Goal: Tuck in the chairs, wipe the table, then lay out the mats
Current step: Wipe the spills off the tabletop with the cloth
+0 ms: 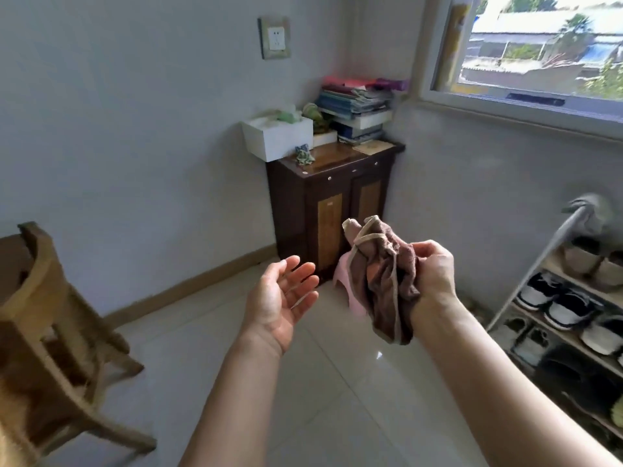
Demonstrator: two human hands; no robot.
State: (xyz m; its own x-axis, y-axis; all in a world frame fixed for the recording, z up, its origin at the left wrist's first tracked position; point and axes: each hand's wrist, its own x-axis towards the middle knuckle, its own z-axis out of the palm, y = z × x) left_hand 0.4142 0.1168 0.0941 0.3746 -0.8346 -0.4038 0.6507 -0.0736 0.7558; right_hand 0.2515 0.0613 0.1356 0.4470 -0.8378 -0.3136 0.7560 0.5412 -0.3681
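A brown cloth point(384, 281) with pale edging is held bunched in the air, out over the tiled floor point(337, 382). It is gripped at its middle by the right hand point(435, 274), whose fingers are curled shut around it; one crumpled end is pushed up above the fist and the other is left hanging below, so its long axis is set nearly upright. The left hand point(279, 298) is kept just beside it, palm up and fingers spread, with nothing grasped. The cloth lies to the right of that open palm and slightly higher, so a short reach across is judged enough to share it. A wooden chair point(43, 318) is seen at the left edge, and a dark cabinet point(323, 203) stands in the corner. No table is shown.
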